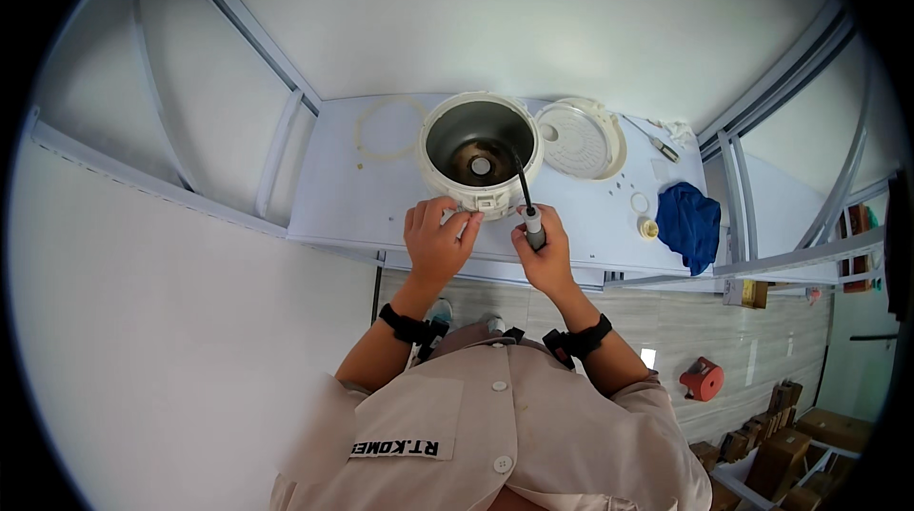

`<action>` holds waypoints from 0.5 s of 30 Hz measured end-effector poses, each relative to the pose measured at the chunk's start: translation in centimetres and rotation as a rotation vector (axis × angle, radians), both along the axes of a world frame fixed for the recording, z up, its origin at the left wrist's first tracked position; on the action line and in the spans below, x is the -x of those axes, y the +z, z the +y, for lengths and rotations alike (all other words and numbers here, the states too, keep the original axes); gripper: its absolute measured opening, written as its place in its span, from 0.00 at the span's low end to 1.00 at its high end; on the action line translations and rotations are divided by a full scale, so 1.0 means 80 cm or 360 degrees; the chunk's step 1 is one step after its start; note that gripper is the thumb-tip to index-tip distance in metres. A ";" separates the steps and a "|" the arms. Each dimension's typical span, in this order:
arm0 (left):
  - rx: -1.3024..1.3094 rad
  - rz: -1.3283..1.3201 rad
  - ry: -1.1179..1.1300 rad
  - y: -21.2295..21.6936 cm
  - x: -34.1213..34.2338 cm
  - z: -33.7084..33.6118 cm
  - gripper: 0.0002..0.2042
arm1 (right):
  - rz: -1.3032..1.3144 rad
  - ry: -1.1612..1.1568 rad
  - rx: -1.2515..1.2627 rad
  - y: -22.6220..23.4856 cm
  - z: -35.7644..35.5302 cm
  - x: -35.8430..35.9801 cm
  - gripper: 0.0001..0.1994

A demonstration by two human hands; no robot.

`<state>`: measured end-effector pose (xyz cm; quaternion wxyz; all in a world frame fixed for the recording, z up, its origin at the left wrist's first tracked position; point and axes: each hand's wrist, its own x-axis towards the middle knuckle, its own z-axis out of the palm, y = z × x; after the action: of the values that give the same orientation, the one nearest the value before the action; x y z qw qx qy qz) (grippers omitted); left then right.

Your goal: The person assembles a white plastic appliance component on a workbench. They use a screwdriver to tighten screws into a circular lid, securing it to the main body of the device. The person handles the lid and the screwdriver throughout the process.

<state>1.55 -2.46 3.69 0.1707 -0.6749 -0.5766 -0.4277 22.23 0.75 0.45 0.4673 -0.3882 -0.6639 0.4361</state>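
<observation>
In front of me on the white table stands a cream rice cooker (481, 202) without its lid, its dark grey inside showing brown stains around a central round plate (481, 166). My left hand (440, 243) is closed on its front edge, thumb and fingers beside the latch. Held by its grey handle in my right hand (546, 254) is a screwdriver (526, 189). Its dark shaft points away from me across the cooker's front right rim, with the tip over the opening. The detached round lid (581, 138) lies just right of the cooker.
Left of the cooker lies a pale ring gasket (360, 135). To the right are another grey-handled tool (664, 147), several small parts, a small ring (640, 201), a round cream piece (648, 228) and a blue cloth (689, 227). A red stool (703, 379) and boxes (783, 461) stand on the floor.
</observation>
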 end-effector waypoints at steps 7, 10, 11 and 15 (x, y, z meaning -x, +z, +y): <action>0.0018 0.0055 -0.0287 0.007 0.016 0.014 0.06 | -0.0212 -0.0095 -0.0538 0.040 0.014 0.016 0.15; 0.0151 0.0084 -0.0402 0.010 0.023 0.022 0.05 | -0.0335 -0.0053 -0.0665 0.053 0.020 0.027 0.16; 0.0164 0.0078 -0.0427 0.013 0.023 0.023 0.05 | -0.0365 -0.0059 -0.0670 0.055 0.022 0.030 0.16; 0.0196 0.0048 -0.0520 0.017 0.028 0.027 0.04 | -0.0462 -0.0091 -0.0661 0.053 0.032 0.040 0.16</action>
<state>-0.72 -0.31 5.03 0.0661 -0.7751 -0.4817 -0.4035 19.03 3.27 4.65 0.4489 -0.3611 -0.7881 0.2167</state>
